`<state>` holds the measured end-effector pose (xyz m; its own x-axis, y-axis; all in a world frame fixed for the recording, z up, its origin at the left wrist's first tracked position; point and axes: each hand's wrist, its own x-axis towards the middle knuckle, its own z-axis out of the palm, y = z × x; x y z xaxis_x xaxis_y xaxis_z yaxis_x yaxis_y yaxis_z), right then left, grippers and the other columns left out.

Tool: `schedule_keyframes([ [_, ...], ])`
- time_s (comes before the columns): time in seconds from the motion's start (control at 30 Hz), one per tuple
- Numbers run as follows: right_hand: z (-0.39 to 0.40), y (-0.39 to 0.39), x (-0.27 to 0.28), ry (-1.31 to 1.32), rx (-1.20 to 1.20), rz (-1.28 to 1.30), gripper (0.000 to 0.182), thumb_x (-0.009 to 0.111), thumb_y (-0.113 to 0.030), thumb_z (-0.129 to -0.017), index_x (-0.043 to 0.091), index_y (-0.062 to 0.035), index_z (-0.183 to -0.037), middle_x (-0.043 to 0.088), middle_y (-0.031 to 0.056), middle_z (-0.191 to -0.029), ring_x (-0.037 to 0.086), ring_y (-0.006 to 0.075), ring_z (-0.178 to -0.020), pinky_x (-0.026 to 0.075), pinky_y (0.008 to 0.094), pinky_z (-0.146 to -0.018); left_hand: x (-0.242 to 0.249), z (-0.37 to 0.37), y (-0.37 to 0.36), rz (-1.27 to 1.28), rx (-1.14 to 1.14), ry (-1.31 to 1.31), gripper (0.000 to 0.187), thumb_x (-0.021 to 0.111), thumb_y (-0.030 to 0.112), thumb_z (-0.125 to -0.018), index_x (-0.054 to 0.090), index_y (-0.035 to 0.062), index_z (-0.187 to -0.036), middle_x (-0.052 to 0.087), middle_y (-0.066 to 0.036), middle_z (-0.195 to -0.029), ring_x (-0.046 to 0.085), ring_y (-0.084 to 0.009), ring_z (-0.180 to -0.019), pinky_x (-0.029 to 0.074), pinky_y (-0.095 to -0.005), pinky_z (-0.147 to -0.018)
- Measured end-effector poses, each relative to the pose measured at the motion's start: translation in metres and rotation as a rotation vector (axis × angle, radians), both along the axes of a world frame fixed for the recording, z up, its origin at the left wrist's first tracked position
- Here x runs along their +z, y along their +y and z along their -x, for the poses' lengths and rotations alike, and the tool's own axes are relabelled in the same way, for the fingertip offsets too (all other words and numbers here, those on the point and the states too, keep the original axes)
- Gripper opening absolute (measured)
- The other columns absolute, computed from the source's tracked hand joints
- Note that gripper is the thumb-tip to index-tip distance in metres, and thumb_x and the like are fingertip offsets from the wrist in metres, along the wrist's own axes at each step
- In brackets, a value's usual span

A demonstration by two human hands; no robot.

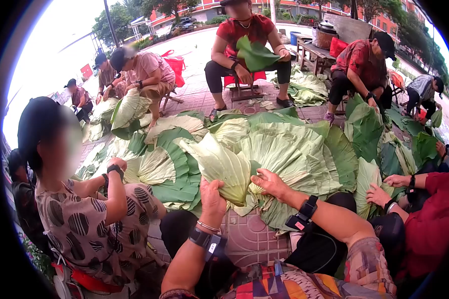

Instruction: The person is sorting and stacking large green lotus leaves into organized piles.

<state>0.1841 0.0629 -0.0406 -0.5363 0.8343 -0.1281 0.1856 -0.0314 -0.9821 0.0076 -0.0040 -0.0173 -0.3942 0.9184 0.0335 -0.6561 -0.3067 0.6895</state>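
My left hand (212, 200) is closed around the lower edge of a folded pale green lotus leaf (218, 167), which stands up in front of me with its veined underside showing. To the right of that leaf is my right hand (273, 186), its fingers stretched out and apart, holding nothing that I can see. It hovers close to a large pile of lotus leaves (289, 154), pale undersides and dark green tops overlapping. Each wrist wears a strap with a small black device.
Co-workers sit around the pile on low stools. A person in patterned clothes (85, 224) is close on my left, and a red sleeve (436, 214) is close on my right. Opposite, a seated person holds a green leaf (257, 54). Brick paving (249, 234) lies below my hands.
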Motion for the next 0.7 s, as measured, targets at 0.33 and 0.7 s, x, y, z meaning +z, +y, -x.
schedule_keyframes([
  [0.33,0.002,0.010,0.036,0.755,-0.094,0.385,0.036,0.067,-0.012,-0.077,0.051,-0.0019,-0.108,0.059,0.0047,-0.097,0.056,0.0138,-0.085,0.047,0.0292,-0.077,0.005,-0.003,0.003,-0.017,-0.229,0.023,0.056,0.041,-0.011,-0.065,0.040,0.0041,-0.119,0.053,-0.009,-0.110,0.053,-0.0204,-0.098,0.043,-0.0328,-0.086],
  [0.7,-0.002,-0.021,0.068,0.016,0.292,-1.001,0.020,0.056,-0.016,-0.080,0.051,-0.0023,-0.095,0.055,0.0140,-0.084,0.053,0.0345,-0.078,0.042,0.0403,-0.068,0.002,-0.016,-0.004,0.044,-0.511,0.015,0.065,0.065,0.032,-0.078,0.029,0.0077,-0.126,0.049,-0.006,-0.110,0.047,-0.0178,-0.104,0.040,-0.0419,-0.084],
])
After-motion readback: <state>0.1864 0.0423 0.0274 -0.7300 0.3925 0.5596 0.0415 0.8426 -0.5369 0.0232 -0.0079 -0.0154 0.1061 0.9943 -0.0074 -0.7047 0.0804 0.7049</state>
